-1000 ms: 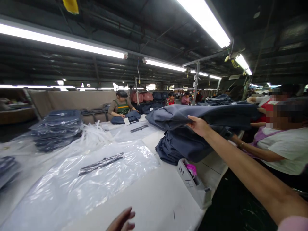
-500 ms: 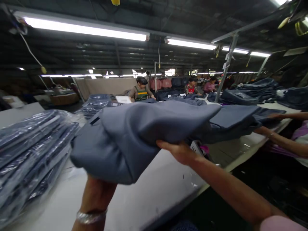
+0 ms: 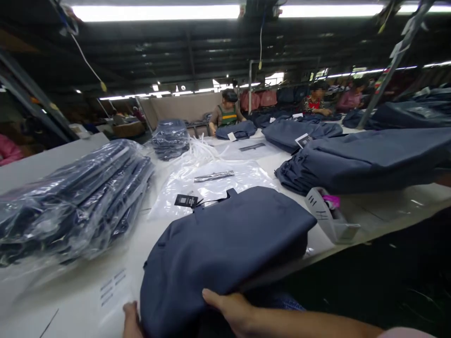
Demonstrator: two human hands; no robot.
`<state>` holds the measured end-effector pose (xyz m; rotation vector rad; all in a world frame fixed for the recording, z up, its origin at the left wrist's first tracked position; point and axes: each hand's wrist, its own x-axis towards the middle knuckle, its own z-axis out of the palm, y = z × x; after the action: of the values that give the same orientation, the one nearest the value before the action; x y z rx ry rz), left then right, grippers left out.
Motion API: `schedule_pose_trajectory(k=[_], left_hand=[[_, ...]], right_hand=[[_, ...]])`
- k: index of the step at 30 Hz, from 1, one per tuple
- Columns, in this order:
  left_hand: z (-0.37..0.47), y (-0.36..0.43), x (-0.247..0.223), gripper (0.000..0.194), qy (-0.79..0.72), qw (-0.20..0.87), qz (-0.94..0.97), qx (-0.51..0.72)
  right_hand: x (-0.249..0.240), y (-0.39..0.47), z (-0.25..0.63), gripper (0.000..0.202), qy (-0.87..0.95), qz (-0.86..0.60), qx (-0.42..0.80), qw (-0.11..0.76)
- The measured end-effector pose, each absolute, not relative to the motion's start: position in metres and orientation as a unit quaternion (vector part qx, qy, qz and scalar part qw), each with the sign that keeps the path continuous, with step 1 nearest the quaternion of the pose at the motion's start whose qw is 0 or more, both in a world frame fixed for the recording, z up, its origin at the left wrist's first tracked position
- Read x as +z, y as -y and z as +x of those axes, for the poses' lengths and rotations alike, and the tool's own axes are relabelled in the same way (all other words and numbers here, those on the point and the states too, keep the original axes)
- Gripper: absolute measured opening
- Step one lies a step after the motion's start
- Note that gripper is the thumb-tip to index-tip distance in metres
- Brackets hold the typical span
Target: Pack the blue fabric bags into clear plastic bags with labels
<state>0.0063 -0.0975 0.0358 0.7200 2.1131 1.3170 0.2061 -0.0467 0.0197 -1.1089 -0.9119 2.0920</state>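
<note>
A dark blue-grey bag (image 3: 225,239) lies at the front of the white table (image 3: 81,300), with a black tag (image 3: 186,201) by its small handle. My right hand (image 3: 232,307) grips the bag's near edge, thumb on top and fingers hidden beneath. At the bag's left end, my left hand (image 3: 131,321) shows only in part beside the fabric; whether it grips is hidden. Just behind the bag lie clear plastic bags (image 3: 225,173).
Plastic-wrapped bags (image 3: 77,202) are piled at left, a smaller wrapped stack (image 3: 171,138) behind. More blue-grey bags (image 3: 369,159) lie at right beside a white box (image 3: 331,218). A person (image 3: 228,112) works across the table.
The blue-grey bag has come down from the air onto the table's near side, and both my hands have moved lower with it. The view has turned, showing the clear plastic bags and the tag.
</note>
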Motion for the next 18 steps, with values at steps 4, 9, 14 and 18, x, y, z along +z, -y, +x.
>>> schedule_pose_trajectory(k=[4,9,14,18], left_hand=[[0.012,0.111,0.015,0.096,-0.821,0.206,0.289,0.448],[0.004,0.093,0.011,0.089,-0.843,0.193,0.324,0.385],[-0.016,0.081,0.029,0.070,-0.822,0.149,0.413,0.363],[0.012,0.078,0.055,0.055,-0.765,-0.025,0.524,0.373]], right_hand=[[0.010,0.048,0.228,0.056,0.519,-0.289,0.793,0.138],[0.060,0.016,0.261,0.028,0.748,-0.112,0.651,0.059],[0.109,-0.069,0.287,0.041,0.905,-0.215,0.310,0.197],[0.065,-0.102,0.314,0.049,0.890,-0.372,0.159,0.211]])
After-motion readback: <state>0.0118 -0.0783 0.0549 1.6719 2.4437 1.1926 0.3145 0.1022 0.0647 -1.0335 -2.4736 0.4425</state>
